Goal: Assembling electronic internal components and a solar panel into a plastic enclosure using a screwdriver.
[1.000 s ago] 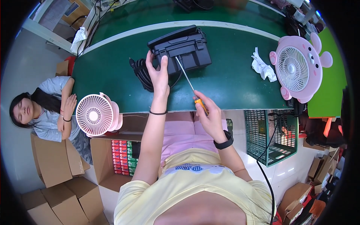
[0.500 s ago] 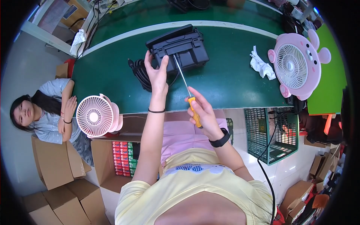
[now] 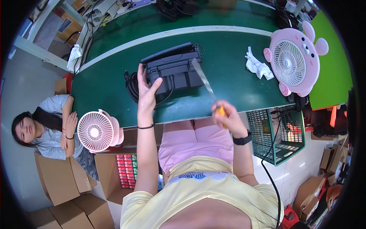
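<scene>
A black plastic case (image 3: 177, 71) with latches and a partly raised lid rests on the green tabletop. My left hand (image 3: 148, 93) grips its left end, thumb at the front and fingers at the side. A black cable comes from the case's front, and a coiled black cable (image 3: 131, 87) lies left of it. In my right hand (image 3: 233, 121) is a screwdriver (image 3: 206, 83) with a yellow handle. Its shaft, smeared by motion, points up and left, the tip in front of the case's right part. I cannot tell whether the tip touches the case.
A pink animal-shaped fan (image 3: 293, 63) stands at the right beside crumpled white tissue (image 3: 258, 65). A small pink fan (image 3: 95, 131) is at the left table edge, near a seated person (image 3: 53, 126). Below are cardboard boxes (image 3: 57, 179) and a green crate (image 3: 282, 135).
My right hand has swung right with the screwdriver, whose tip has left the case's front middle. The case and my left hand sit lower and further left in view, partly because the view shifted.
</scene>
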Demonstrator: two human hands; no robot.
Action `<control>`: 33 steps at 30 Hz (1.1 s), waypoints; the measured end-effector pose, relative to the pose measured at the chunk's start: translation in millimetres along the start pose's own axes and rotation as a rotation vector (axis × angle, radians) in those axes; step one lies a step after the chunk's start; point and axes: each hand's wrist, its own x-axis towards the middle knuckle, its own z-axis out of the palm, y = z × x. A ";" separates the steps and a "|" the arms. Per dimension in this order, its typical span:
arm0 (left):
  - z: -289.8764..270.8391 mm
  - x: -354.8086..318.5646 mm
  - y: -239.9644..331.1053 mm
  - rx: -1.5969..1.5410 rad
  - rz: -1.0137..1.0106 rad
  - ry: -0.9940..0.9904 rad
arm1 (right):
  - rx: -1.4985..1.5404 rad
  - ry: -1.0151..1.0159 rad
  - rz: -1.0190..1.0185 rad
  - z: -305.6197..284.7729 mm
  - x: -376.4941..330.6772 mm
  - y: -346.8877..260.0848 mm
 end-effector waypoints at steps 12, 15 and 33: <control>-49.5 -58.6 -19.6 0.224 -0.232 -0.193 | -0.072 0.463 -0.288 -0.8 89.7 -11.0; -48.6 -64.0 -21.7 0.350 -0.248 -0.144 | 0.096 0.474 -0.309 11.3 85.3 -8.6; -43.3 -12.0 -10.8 0.569 0.040 -0.171 | 0.098 0.468 -0.421 22.3 123.8 -5.4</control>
